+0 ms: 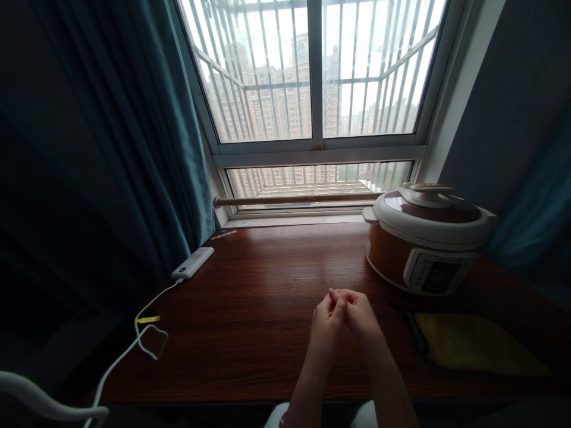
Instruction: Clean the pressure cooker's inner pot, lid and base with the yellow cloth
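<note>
My left hand (328,315) and my right hand (354,306) are pressed together just above the front part of a dark reddish-brown wooden table (250,321). Their fingers are curled in and meet one another. No object shows between them, though the insides of the palms are hidden. To the right of my hands stands a white and brown electric pressure cooker (428,238) with its lid on. Nearer the front lies a flat, yellow-green piece (477,342), its kind hard to tell in the dim light, with a long black handle-like thing (417,334) along its left edge.
At the table's left edge lies a white power bank (193,263). A white cable (120,359) with a yellow tag (148,320) runs from it toward the front left. Blue curtains (147,137) hang on the left. A barred window (314,77) rises behind the table.
</note>
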A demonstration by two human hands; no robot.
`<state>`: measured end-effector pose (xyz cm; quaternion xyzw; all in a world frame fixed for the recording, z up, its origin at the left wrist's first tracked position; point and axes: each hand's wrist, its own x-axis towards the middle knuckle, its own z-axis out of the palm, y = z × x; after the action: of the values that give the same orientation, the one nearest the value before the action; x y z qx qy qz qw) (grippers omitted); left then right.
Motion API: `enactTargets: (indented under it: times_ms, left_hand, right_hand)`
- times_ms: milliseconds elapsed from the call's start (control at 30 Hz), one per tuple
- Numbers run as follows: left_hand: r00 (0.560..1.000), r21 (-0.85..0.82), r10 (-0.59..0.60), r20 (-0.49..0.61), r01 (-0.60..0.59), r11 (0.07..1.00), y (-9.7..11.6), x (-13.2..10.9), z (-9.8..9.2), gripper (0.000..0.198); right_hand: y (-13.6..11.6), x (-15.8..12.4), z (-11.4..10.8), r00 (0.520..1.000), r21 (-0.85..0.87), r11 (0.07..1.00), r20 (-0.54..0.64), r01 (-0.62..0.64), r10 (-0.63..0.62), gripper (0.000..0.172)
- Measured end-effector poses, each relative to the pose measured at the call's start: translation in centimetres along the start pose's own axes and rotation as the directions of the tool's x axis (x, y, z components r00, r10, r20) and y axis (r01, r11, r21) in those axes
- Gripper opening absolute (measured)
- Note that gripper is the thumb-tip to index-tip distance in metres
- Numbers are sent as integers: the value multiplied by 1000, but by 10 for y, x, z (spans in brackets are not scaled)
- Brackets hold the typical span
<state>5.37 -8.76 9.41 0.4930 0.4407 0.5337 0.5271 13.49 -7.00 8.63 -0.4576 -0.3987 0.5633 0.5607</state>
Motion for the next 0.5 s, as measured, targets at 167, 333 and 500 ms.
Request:
enactTargets:
  times_ms: [167,333,500]
  left_hand:
    - [998,378,60,9,-58,924,-7,-10,2,50]
    - [988,678,-66,141,-48,733,-19,-19,0,48]
    - [932,790,-173,320,-161,591,-21,-22,0,53]
  right_hand:
    - [2,1,-42,910,-654,747,-373,-119,-182,33]
    - [4,2,-77,780,-734,452,-614,-506,-123,67]
    - [10,8,-100,843,-766,367,-525,-528,116,68]
